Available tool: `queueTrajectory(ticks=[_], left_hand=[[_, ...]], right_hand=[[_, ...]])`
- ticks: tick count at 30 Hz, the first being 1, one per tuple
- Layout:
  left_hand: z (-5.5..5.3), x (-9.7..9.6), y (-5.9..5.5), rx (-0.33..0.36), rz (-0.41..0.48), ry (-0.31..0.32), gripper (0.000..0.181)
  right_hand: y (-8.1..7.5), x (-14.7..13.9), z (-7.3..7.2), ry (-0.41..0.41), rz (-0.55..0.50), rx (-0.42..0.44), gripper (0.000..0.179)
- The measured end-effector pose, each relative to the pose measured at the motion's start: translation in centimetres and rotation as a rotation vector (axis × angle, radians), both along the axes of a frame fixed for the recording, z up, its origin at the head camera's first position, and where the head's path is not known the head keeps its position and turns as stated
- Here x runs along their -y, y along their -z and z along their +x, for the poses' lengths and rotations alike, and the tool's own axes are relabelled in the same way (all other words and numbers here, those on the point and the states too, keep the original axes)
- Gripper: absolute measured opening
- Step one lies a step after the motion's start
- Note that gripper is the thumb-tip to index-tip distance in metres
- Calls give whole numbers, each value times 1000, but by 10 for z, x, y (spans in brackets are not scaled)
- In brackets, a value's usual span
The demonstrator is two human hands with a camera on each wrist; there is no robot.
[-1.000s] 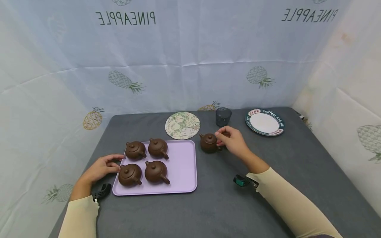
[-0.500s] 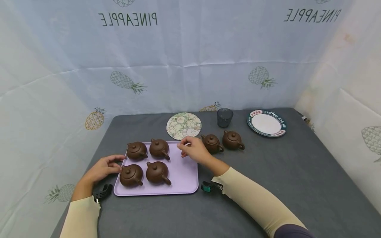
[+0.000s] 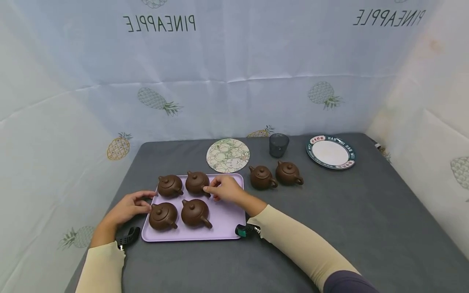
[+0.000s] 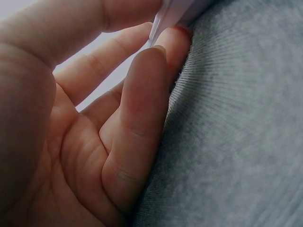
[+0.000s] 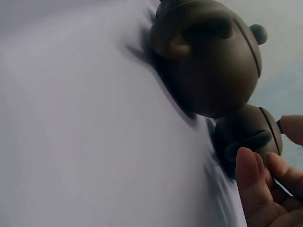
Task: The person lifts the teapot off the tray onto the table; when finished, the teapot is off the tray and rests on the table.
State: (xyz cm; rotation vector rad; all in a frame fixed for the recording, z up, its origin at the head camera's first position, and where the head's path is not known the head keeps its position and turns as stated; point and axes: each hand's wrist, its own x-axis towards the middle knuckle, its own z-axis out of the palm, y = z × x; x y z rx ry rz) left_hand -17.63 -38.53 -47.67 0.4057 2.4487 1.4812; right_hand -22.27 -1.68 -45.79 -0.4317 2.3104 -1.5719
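Note:
On the lilac tray (image 3: 227,219) stand two rows of brown teapots, two in each row. In the head view my left hand (image 3: 129,208) holds the tray's left edge beside the front left teapot (image 3: 163,216); the left wrist view has the tray rim (image 4: 163,19) between its digits. My right hand (image 3: 228,189) is at the back right teapot (image 3: 196,182), with bent, parted fingertips (image 5: 248,163) close by its handle and a digit near the lid knob. Nearer me stands the front right teapot (image 3: 194,212), and the back left teapot (image 3: 169,186) is beyond.
Two more brown teapots, one left (image 3: 261,177) and one right (image 3: 288,173), stand on the grey table beyond the tray's right side. Behind are a round patterned mat (image 3: 227,155), a dark glass (image 3: 279,145) and a plate (image 3: 330,152) with a lettered rim.
My right hand has let go of a teapot right of the tray and moved left over the tray to the back right teapot. My left hand has stayed at the tray's edge.

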Motion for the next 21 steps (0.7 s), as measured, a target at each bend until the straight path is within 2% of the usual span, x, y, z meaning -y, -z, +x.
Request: queueTrajectory(ticks=[4, 16, 21], left_hand=[[-1, 0, 1, -6, 15, 15, 51], [2, 1, 0, 1, 27, 15, 51], [1, 1, 0, -1, 41, 28, 51]], right_hand=[[5, 3, 1, -12, 59, -38, 24], [8, 14, 6, -31, -15, 15, 22], [8, 10, 6, -30, 21, -36, 21]])
